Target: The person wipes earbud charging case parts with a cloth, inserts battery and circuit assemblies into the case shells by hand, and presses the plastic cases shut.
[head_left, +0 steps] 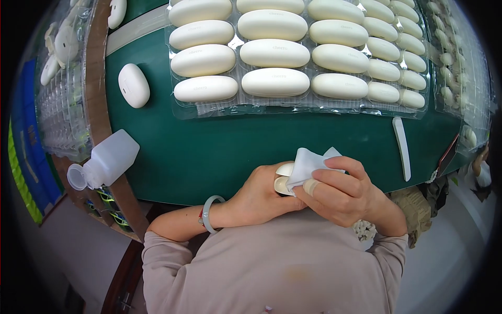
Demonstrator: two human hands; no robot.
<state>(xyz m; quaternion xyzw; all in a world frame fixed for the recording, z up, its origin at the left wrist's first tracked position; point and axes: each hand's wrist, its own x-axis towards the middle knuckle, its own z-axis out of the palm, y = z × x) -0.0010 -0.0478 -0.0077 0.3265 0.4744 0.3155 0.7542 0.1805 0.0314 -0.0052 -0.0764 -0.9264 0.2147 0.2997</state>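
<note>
- Head view, the work in hand: the right hand [342, 191] brings a folded white cloth [308, 163] against a cream piece [281, 186] held in the left hand [261, 193]; this looks like a wiping step, judged from the cloth's contact.
- The left fingers curl around the cream piece, which sits above the counter's near edge, in front of the person's body; two rounded cream parts show, but whether they are joined is hidden.
- The right fingers pinch the cloth, with a beige band on one of them.
- Continuing calls, I judge, for a steady left grip and light, even cloth pressure, so the smooth piece does not slip.
- Containers: a clear plastic tray [183, 112] at the far side of the green counter [209, 146] carries rows of cream oval cases [275, 82].
- A translucent bottle [114, 157] is at the left edge, its cap [77, 177] flipped back; its contents cannot be told.
- Clear trays with pale pieces stand at far left [63, 115] and far right [460, 73].
- One loose case [134, 86] lies left of the rows; a white stick [401, 149] lies to the right.
</note>
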